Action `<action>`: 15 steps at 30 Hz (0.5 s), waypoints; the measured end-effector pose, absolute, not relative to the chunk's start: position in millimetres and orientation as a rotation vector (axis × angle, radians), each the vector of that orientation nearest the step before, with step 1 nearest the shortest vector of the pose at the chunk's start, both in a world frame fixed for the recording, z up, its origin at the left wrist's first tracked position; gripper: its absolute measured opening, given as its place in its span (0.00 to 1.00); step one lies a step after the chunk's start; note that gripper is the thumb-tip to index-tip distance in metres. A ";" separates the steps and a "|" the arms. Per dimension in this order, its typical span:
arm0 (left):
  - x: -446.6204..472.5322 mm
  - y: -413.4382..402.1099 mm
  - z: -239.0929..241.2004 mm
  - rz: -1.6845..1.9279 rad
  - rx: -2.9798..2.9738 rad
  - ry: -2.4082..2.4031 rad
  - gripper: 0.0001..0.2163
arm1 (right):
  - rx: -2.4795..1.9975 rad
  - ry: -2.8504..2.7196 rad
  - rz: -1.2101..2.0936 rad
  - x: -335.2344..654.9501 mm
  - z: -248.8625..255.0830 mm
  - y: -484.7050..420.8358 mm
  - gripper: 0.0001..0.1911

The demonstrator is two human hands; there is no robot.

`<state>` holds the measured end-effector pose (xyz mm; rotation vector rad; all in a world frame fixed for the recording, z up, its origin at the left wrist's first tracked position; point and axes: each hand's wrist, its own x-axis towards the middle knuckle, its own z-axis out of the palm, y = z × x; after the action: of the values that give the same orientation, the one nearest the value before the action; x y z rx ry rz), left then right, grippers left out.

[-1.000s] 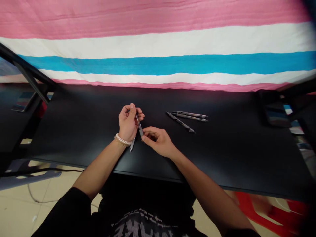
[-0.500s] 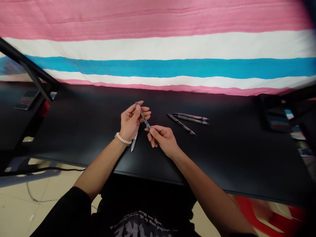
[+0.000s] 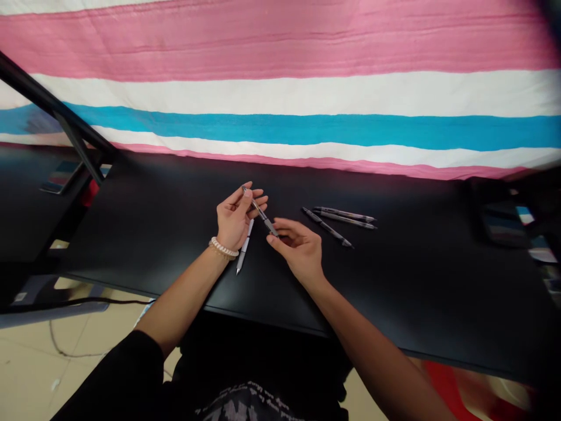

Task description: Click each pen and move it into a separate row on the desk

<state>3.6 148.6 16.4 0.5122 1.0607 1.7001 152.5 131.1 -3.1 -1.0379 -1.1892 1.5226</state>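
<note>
My left hand [image 3: 234, 219] pinches a slim dark pen [image 3: 262, 211] at its far end, and the pen's long axis slants from far left to near right, into the gap between my 2 hands. My right hand [image 3: 298, 250] is half open, its fingers [image 3: 284, 224] curled just beside the pen's near end, making it the closer hand to that end. I cannot tell whether they touch. A silver pen [image 3: 244, 248] runs below my left palm, and 3 dark pens [image 3: 326, 227] lie off to the right on the black table [image 3: 394, 275].
</note>
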 end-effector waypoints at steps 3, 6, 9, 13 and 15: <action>4.4 148.6 15.2 1.691 0.506 1.058 0.17 | -1.045 -1.152 1.625 153.0 -3.4 132.3 0.18; 4.4 148.9 14.6 1.689 0.496 1.059 0.17 | -1.033 -1.159 1.545 152.4 -3.5 132.6 0.17; 4.2 149.0 14.3 1.698 0.491 1.049 0.17 | -1.016 -1.106 1.588 152.2 -3.8 133.6 0.21; 4.8 148.7 14.0 1.698 0.489 1.039 0.17 | -1.014 -1.098 1.647 152.4 -3.9 134.7 0.16; 5.5 148.4 14.1 1.692 0.490 1.052 0.17 | -0.998 -1.046 1.635 152.4 -3.7 134.5 0.17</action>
<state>5.5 148.4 14.1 0.4901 1.0524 1.6920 152.4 134.5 -3.7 -0.9975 -1.0462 1.6348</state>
